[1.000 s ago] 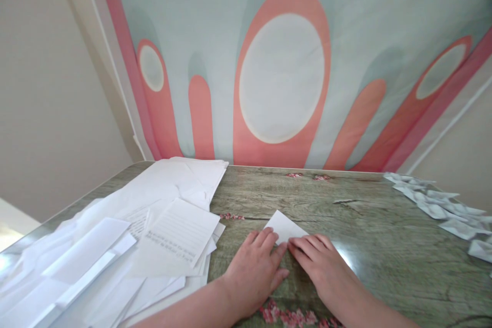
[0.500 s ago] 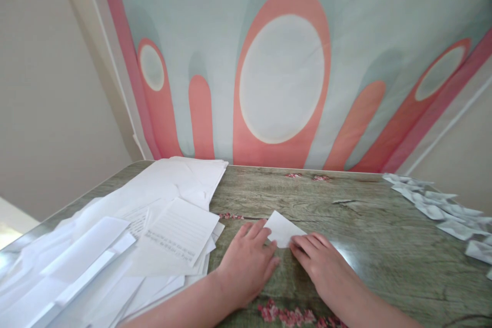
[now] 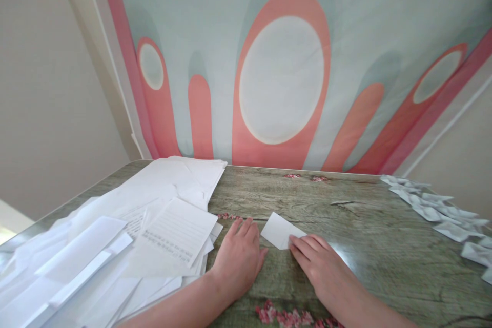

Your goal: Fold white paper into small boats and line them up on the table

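Note:
A small white piece of paper [image 3: 280, 230], seemingly folded, lies on the table in front of me. My right hand [image 3: 317, 256] has its fingers closed on the paper's near right corner, thumb side toward the middle. Just left of the paper, my left hand [image 3: 239, 256] rests palm down on the tabletop with its fingers stretched forward, apart from the paper. Beside that hand is a lined sheet with writing [image 3: 180, 230], on top of a heap of loose white papers [image 3: 161, 184].
The wood-patterned table [image 3: 369, 246] has printed pink flowers [image 3: 284, 315]. Folded white paper pieces [image 3: 426, 205] lie in rows along its right edge. Folded strips [image 3: 80, 246] sit on the left heap. A wall covering with coral shapes [image 3: 282, 82] stands behind the table.
My left hand has let go of the paper's left side and moved a little left. The right hand stays on the paper's corner.

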Demonstrator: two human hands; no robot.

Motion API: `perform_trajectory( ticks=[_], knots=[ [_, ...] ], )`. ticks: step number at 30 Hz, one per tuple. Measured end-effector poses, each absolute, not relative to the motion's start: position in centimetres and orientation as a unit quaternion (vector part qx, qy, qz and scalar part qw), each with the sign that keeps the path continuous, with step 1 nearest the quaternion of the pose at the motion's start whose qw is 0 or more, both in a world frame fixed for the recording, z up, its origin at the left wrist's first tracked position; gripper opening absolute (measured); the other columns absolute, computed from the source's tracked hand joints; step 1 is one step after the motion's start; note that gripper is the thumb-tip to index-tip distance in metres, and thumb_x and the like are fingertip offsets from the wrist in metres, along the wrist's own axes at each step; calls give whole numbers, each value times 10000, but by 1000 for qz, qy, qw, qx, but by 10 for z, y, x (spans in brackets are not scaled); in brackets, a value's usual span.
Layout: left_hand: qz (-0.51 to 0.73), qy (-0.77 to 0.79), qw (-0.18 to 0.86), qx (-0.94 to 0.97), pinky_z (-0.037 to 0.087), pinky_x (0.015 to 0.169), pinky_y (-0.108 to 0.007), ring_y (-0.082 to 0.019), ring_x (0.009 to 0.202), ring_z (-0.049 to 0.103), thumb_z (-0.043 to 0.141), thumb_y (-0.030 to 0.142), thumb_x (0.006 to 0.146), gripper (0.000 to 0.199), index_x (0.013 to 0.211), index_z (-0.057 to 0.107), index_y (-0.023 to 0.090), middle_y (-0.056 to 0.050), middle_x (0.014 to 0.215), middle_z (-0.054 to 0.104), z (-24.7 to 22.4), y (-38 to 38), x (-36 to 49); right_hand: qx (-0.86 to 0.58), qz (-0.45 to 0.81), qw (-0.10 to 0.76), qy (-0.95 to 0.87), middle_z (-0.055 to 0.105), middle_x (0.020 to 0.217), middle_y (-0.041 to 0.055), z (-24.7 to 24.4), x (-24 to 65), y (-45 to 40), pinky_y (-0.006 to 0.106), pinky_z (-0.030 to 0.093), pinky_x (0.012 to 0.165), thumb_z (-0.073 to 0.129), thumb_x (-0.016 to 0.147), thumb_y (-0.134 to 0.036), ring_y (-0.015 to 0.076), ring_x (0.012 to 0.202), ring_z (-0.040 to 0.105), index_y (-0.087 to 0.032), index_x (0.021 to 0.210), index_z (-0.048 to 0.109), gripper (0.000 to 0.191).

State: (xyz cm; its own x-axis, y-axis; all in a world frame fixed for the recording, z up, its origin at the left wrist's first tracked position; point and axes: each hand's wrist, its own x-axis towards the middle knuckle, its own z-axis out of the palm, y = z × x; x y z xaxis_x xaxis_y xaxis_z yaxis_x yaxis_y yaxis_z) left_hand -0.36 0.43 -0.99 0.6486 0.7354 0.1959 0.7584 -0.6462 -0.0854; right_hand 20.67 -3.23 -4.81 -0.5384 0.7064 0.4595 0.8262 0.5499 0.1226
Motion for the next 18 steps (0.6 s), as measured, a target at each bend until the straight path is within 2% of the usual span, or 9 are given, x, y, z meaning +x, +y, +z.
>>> perform_trajectory(
  ticks=[5,9,18],
  knots=[
    [-122,-347,35,-929,442,875,-362,-206,965,578,526,246,869,282,1139,524,165,-74,1066,620,-7,13,-9,-457,-103,227,-854,668,1014,76,-43,207,-34,377,425,876,400,778,-1,197,909,584,-144,995,633,350],
    [-125,-263,45,-956,442,881,-333,-183,973,585,466,152,892,219,1100,537,152,-61,1046,635,-4,14,-11,-468,-64,243,-848,657,1004,68,-36,206,-35,377,425,897,396,766,13,192,925,587,-158,979,620,353],
    [-117,-249,72,-959,437,890,-364,-201,1019,564,459,128,883,250,1124,526,141,-85,1071,622,-5,14,-10,-455,-51,235,-858,620,995,56,-32,203,-33,370,449,931,398,743,25,184,972,577,-180,1005,567,373]
  ],
)
